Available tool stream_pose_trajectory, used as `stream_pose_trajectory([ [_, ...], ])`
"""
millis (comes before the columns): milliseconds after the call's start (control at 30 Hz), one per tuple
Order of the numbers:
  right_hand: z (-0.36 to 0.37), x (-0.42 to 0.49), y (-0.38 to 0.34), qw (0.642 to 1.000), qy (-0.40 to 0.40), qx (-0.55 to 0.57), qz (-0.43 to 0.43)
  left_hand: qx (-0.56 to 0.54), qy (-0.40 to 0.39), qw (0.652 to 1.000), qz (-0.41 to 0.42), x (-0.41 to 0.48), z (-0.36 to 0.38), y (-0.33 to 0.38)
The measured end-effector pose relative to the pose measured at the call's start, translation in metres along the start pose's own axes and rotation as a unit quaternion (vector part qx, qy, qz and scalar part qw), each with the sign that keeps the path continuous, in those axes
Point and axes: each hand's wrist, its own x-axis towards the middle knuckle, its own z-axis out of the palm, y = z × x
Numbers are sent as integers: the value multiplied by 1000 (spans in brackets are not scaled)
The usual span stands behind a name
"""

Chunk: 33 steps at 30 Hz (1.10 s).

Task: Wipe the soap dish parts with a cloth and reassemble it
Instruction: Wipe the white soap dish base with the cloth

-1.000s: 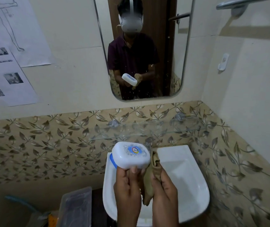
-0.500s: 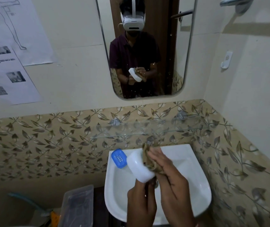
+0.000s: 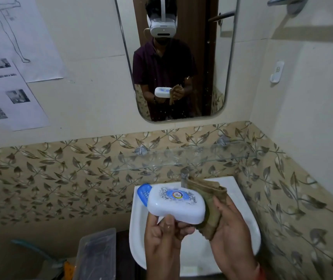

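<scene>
My left hand (image 3: 162,231) grips a white soap dish lid (image 3: 176,203) from below, its printed blue label facing up, over the white sink (image 3: 248,235). A folded brown cloth (image 3: 209,201) is held in my right hand (image 3: 229,229) and pressed against the lid's right end. A blue soap dish part (image 3: 143,193) with holes lies on the sink's back left rim, partly hidden behind the lid.
A metal tap (image 3: 184,177) stands at the sink's back edge under a glass shelf (image 3: 181,160). A mirror (image 3: 173,57) hangs above. A clear plastic box (image 3: 97,253) sits left of the sink. Tiled walls close in on the right.
The lid has turned from edge-on to label-up in my left hand. The cloth has shifted from over the lid to its right end.
</scene>
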Motion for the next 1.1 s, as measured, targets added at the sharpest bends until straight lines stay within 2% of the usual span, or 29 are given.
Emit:
stream_pose_trajectory([
  [100, 4, -4, 3, 993, 3, 90, 70, -90, -25, 992, -87, 6, 1, 2],
  [167, 2, -4, 4, 991, -15, 115, 64, -117, -13, 986, -116, 8, 2, 3],
  [300, -1, -2, -2, 999, -17, 32, -12, -104, 41, 970, -216, 14, -5, 9],
  [400, -1, -6, 5, 994, -4, -97, -49, -129, 66, 950, -277, 17, -7, 11],
  [467, -2, -8, 15, 964, 6, -245, -102, -138, 76, 948, -277, 18, -9, 10],
  [533, -8, -11, 24, 906, -2, -386, -173, -133, 90, 952, -259, 19, -12, 10],
  [600, -12, -15, 32, 850, -34, -472, -229, -97, 92, 964, -231, 20, -15, 11],
  [667, -13, -22, 41, 824, -46, -501, -263, -62, 100, 972, -203, 22, -15, 12],
  [767, -18, -30, 58, 824, -73, -502, -254, -47, 140, 979, -140, 30, -20, 10],
  [833, -19, -31, 68, 853, -103, -474, -193, -44, 159, 980, -113, 31, -23, 9],
  [900, -10, -37, 72, 897, -60, -414, -146, -20, 167, 979, -112, 29, -19, 9],
  [933, -5, -42, 71, 906, -27, -390, -161, -1, 171, 979, -109, 26, -20, 7],
  [1000, 3, -42, 61, 903, 34, -370, -215, 42, 177, 979, -94, 20, -21, 1],
  [1100, -2, -19, 45, 899, 45, -390, -195, 65, 199, 972, -106, 15, -19, -8],
])
